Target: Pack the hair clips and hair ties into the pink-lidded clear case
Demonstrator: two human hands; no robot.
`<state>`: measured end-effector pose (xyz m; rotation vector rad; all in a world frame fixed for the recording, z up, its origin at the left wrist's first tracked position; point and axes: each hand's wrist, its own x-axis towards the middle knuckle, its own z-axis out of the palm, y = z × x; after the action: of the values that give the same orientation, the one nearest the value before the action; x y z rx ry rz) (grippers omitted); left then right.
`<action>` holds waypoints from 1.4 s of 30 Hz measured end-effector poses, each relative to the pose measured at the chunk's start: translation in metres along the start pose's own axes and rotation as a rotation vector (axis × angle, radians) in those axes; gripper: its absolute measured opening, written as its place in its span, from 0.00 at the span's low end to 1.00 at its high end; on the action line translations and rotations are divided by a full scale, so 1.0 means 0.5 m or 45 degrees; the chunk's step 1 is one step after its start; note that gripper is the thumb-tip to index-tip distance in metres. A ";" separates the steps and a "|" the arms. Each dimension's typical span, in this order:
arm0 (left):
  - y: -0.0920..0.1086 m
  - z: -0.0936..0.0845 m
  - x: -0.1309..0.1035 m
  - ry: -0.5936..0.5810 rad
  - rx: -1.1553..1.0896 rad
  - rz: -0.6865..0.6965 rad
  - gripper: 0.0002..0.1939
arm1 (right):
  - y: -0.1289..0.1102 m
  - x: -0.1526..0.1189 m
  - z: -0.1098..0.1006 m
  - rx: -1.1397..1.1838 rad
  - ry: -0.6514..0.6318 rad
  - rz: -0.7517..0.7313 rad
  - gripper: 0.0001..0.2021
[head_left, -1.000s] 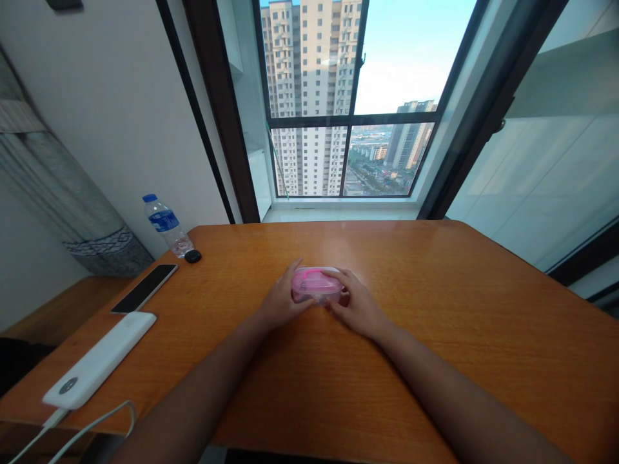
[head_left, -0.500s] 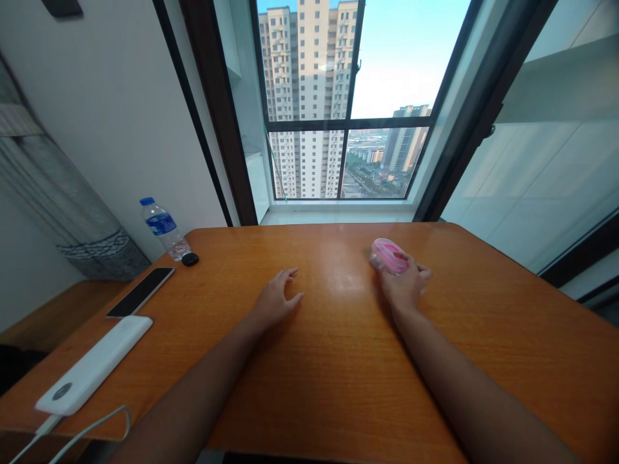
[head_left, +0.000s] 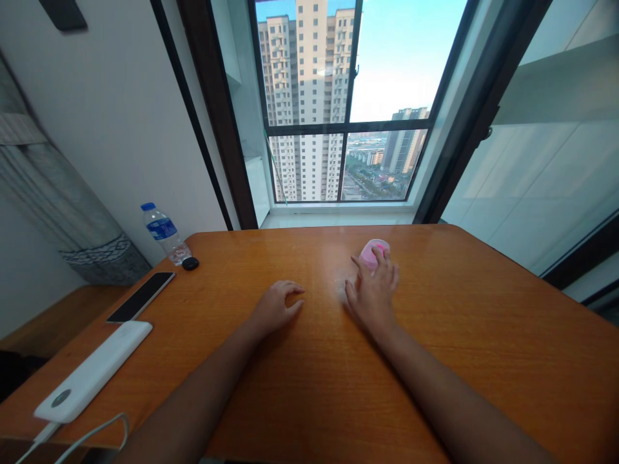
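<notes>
A small pink, partly see-through round container (head_left: 371,251) is on the wooden table (head_left: 309,386) toward its far edge. My right hand (head_left: 374,290) is just in front of it with the fingers spread; they overlap its near side, and whether they touch it I cannot tell. Part of the container is hidden behind those fingers. My left hand (head_left: 278,306) rests low over the middle of the table, thumb and fingers apart in a loose curve, with nothing between them.
Along the left edge lie a white power bank (head_left: 97,370) with a cable (head_left: 104,425), a phone (head_left: 140,296), a small black round object (head_left: 190,263) and a water bottle (head_left: 165,232) with a blue cap. A window (head_left: 345,129) stands beyond the far edge.
The pink container has moved slightly left and now sits upright-looking on the table. My right hand has shifted left and its fingers have spread from their grip. My left hand has barely moved.
</notes>
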<state>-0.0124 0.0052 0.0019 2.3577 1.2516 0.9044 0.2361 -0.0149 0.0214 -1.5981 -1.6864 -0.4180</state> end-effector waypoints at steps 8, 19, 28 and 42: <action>0.001 -0.002 0.000 -0.026 0.009 0.012 0.11 | 0.017 -0.014 0.020 -0.034 -0.192 -0.012 0.28; 0.000 -0.003 0.000 -0.019 0.015 0.012 0.10 | 0.042 0.001 0.011 -0.123 -0.069 0.159 0.32; 0.001 -0.003 0.000 -0.033 0.016 0.008 0.11 | 0.023 0.002 0.003 0.121 -0.239 -0.177 0.26; 0.010 -0.008 -0.002 -0.120 0.101 0.056 0.11 | 0.000 -0.021 0.006 0.300 -1.040 -0.514 0.30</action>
<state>-0.0123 0.0015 0.0075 2.4676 1.2240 0.7603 0.2345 -0.0202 0.0117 -1.3177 -2.5703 0.2963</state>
